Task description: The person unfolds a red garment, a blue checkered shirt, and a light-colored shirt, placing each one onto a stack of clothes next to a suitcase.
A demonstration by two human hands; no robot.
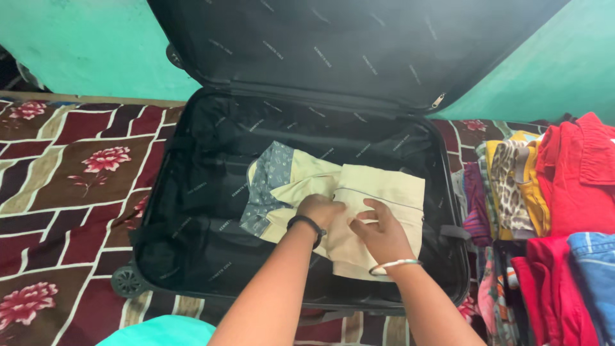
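1. While we are leaning over the open black soft-sided suitcase (pixel 192 211), we are keeping both of our hands inside its main compartment, on a folded pale cream cotton garment (pixel 391 192).
2. Our left hand (pixel 318 209), wearing a black band at the wrist, is curling into a loose fist, knuckles up, and is pressing down on the near left part of the cream garment; we cannot tell whether any cloth is pinched inside it.
3. Our right hand (pixel 379 232), wearing a silver bangle at the wrist, is lying just beside the left one, fingers (pixel 375 208) spread apart and flat on the cloth, clamping nothing.
4. The cream garment is sitting right of centre on the suitcase floor, and a grey-blue patterned fabric piece (pixel 272 173) is showing at its left edge, touching it and partly tucked under it.
5. The suitcase lid (pixel 346 45) is standing open, leaning back against a turquoise painted wall (pixel 83 45).
6. The suitcase is resting on a maroon and beige bedspread with pink flower print (pixel 70 173), one black wheel (pixel 126 282) showing at the near left corner.
7. Just beside the suitcase on the right, folded clothes are sitting in piles: a red shirt (pixel 576 173), a yellow and leopard-print piece (pixel 512 179) and a blue denim item (pixel 596 269).
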